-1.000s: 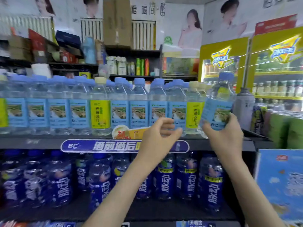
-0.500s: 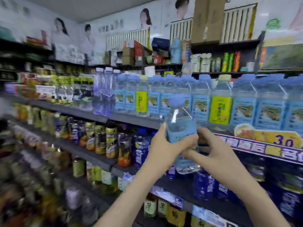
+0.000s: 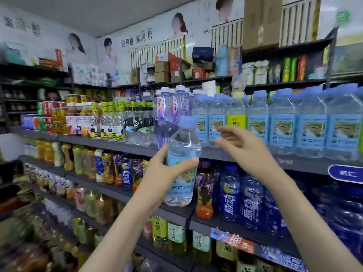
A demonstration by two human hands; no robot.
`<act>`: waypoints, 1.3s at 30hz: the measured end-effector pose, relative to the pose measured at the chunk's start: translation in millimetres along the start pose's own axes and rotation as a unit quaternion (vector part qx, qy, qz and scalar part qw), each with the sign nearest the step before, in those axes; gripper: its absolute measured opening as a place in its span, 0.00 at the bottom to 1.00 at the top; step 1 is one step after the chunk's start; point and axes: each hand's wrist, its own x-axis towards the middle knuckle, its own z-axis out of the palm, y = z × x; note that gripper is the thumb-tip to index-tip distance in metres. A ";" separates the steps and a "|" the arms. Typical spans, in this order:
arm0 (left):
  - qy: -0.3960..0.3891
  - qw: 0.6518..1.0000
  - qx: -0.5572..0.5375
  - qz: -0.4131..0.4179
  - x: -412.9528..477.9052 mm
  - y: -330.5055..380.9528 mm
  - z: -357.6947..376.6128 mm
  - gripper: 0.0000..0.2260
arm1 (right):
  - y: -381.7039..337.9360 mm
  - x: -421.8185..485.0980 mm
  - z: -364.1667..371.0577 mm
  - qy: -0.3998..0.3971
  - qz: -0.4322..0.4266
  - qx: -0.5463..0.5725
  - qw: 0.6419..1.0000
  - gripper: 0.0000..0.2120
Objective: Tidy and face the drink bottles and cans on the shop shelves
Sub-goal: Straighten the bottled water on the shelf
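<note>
A clear water bottle (image 3: pixel 183 165) with a pale blue cap and a blue label is standing upright in mid-air in front of the shelves, lifted off them and touching no other bottle. The left hand (image 3: pixel 157 179) is gripping it around the middle, thumb wrapping across the front of the label and fingers curling behind. The right hand (image 3: pixel 241 146) is hovering just to the right of the bottle's neck, holding nothing, its fingers spread apart and loosely bent, reaching toward the shelved stock.

Behind the right hand, a row of matching blue-label bottles (image 3: pixel 282 130) is lining the upper drink shelf (image 3: pixel 98 141), with one yellow-label bottle (image 3: pixel 236 120) sitting among them. To the left of that row, taller purple-tinted bottles (image 3: pixel 167 114) are standing, and further left are clear soda bottles (image 3: pixel 137 126) and a cluster of cans (image 3: pixel 57 112). On the shelf below, dark blue bottles (image 3: pixel 229 193) are filling the right part, while mixed juice and tea bottles (image 3: pixel 106 165) are running off to the left. A tall cardboard box (image 3: pixel 261 22) is sitting on the top shelf above.
</note>
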 end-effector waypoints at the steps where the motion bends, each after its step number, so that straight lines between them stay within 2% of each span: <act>1: 0.003 1.000 -0.007 -0.002 7.5 -2.5 -1.2 0.22 | 5.3 15.9 -5.6 0.061 -0.008 -0.043 0.997 0.17; 3: 0.008 1.000 -0.009 0.003 25.2 -7.5 -0.2 0.23 | 17.6 51.0 -17.2 0.151 -0.020 -0.170 0.974 0.18; 6: 0.021 1.000 0.002 0.023 53.8 -12.0 7.8 0.25 | 40.2 99.6 -31.1 0.192 -0.004 -0.380 0.905 0.19; 9: 0.035 0.998 0.010 0.042 84.1 -12.2 18.5 0.24 | 56.5 133.8 -38.0 0.169 0.028 -0.482 0.859 0.23; 12: 0.048 0.996 0.019 0.069 109.6 -14.4 26.7 0.20 | 68.0 154.7 -33.4 0.113 0.049 -0.533 0.837 0.29; 15: 0.053 0.995 0.024 0.085 128.1 -16.5 32.4 0.22 | 74.6 163.9 -31.2 0.156 0.021 -0.497 0.853 0.24; 18: 0.051 0.994 0.023 0.099 143.2 -16.7 37.9 0.29 | 71.3 155.4 -31.7 0.218 -0.046 -0.421 0.879 0.17; 21: 0.040 0.993 0.018 0.112 158.6 -14.9 43.2 0.31 | 56.6 132.0 -32.4 0.266 -0.099 -0.330 0.900 0.21; 22: 0.034 0.992 0.020 0.117 163.2 -13.8 45.2 0.31 | 48.2 122.8 -35.0 0.284 -0.095 -0.276 0.913 0.21; 24: 0.024 0.990 0.036 0.133 169.5 -9.1 50.5 0.32 | 33.6 106.7 -45.5 0.308 -0.067 -0.159 0.936 0.14; 26: 0.009 0.988 0.064 0.143 172.2 -1.7 58.1 0.34 | 23.7 91.6 -58.3 0.316 -0.042 -0.094 0.943 0.09; 29: -0.027 0.981 0.122 0.150 177.5 7.7 73.9 0.27 | 15.3 71.1 -67.8 0.304 -0.028 -0.078 0.949 0.05; 31: -0.052 0.973 0.153 0.163 182.8 10.5 87.8 0.30 | 14.2 61.4 -69.2 0.295 -0.017 -0.085 0.952 0.03; 34: -0.070 0.960 0.200 0.184 191.9 5.6 107.2 0.28 | 16.3 49.9 -69.6 0.287 -0.001 -0.095 0.953 0.03; 39: -0.085 0.953 0.220 0.192 199.9 -6.4 117.7 0.42 | 21.9 41.3 -63.3 0.282 0.014 -0.106 0.953 0.05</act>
